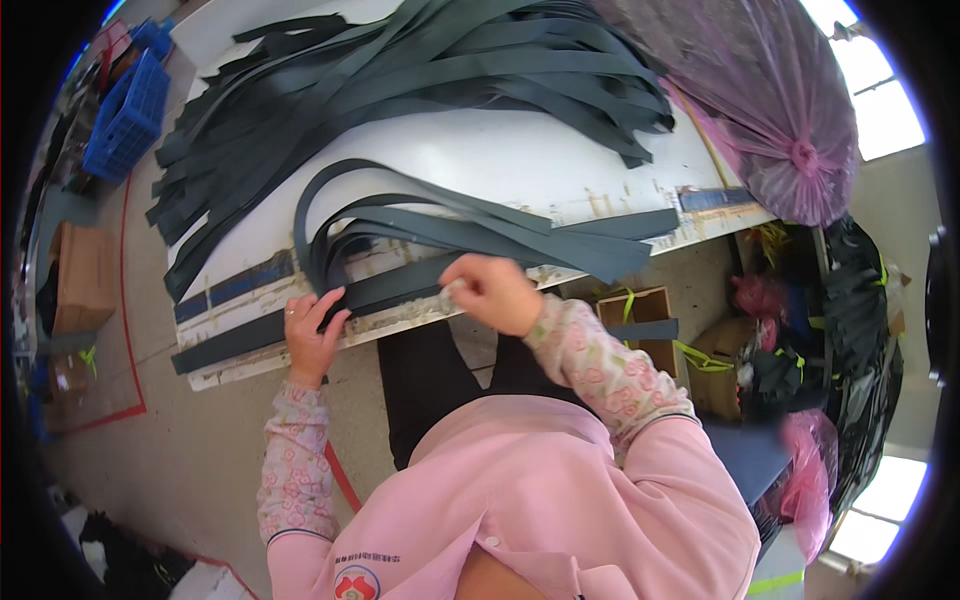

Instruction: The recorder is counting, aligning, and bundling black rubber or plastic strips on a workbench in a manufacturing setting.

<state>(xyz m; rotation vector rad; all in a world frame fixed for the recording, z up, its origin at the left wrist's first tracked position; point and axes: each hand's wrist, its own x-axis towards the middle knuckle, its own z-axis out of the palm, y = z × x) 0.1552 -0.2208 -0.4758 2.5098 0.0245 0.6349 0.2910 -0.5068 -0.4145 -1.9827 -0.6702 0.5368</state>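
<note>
A long dark green-grey strap point(235, 338) lies along the front edge of the white table point(480, 150). My left hand point(312, 338) rests on it, fingers bent over the strap, with a gap between thumb and forefinger. Further right, my right hand point(497, 293) is closed just over the table edge. A small whitish bit shows at its fingertips, too unclear to name. Behind both hands, several looped straps point(430, 220) curve round at the left and stretch toward the right, their ends overhanging the edge. A large heap of similar straps point(400, 75) covers the far side.
A big purple plastic bag point(760, 100) bulges at the table's far right. Below it stand an open carton point(645, 315) and bundles of dark straps point(855, 290). On the left are a blue crate point(127, 115) and a cardboard box point(84, 278) beyond a red floor line.
</note>
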